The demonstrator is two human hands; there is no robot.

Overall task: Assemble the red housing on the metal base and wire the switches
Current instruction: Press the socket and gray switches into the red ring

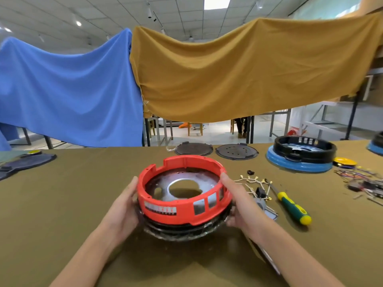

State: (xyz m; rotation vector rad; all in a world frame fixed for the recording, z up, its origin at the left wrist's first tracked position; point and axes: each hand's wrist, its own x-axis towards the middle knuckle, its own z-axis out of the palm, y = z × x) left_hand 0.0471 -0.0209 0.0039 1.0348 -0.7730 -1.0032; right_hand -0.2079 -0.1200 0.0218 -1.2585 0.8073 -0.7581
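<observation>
A red ring-shaped housing (176, 212) sits on a round metal base (186, 184) with a large centre hole, held tilted above the olive table. My left hand (124, 208) grips the stack's left side, fingers curled under it. At the right side, my right hand (238, 204) holds the stack, thumb on the red rim. A black ring and a silvery edge (182, 233) show under the red housing. White wires with brass terminals (251, 181) and a small black switch (260, 192) lie on the table just right of my right hand.
A green-and-yellow screwdriver (293, 208) lies to the right. Two dark round plates (193, 149) (236, 152) rest at the far edge. A black housing on a blue base (300, 156) stands far right, with a pile of coloured wires (360, 181). Dark plates (27, 162) lie far left.
</observation>
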